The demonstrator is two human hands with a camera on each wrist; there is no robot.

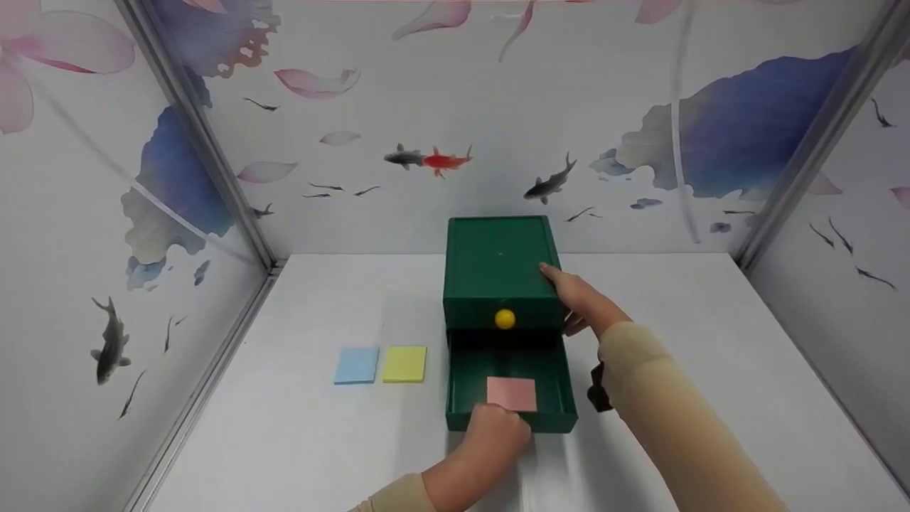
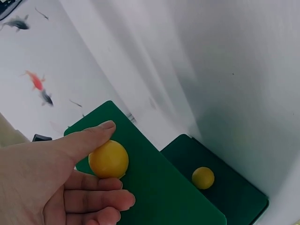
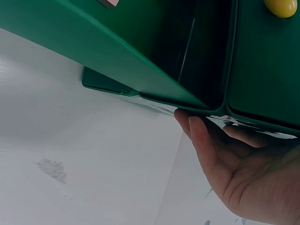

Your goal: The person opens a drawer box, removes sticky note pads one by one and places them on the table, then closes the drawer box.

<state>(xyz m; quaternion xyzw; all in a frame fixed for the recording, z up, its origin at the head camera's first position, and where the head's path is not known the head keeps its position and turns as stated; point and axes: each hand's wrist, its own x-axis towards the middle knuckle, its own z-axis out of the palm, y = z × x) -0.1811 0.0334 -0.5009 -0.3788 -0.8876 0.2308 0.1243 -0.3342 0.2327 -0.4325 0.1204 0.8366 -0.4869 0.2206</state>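
A green cabinet (image 1: 501,256) has two drawers, the lower one (image 1: 469,373) pulled out. My left hand (image 1: 498,432) is at the front of that drawer, pinching its round yellow knob (image 2: 108,159) between thumb and fingers. Inside the drawer, near its front, lies a pink sticky-note pad (image 1: 522,393). The upper drawer, with its own yellow knob (image 1: 505,319), is closed. My right hand (image 1: 589,302) rests against the cabinet's right side, thumb at the top edge. In the right wrist view, its fingertips (image 3: 199,125) press the side wall beside the drawer opening.
On the white table (image 1: 306,441), left of the cabinet, a blue sticky-note pad (image 1: 356,365) and a yellow one (image 1: 404,364) lie side by side. Behind the cabinet stands a white wall (image 1: 426,220) printed with fish and petals. Similar panels flank both sides.
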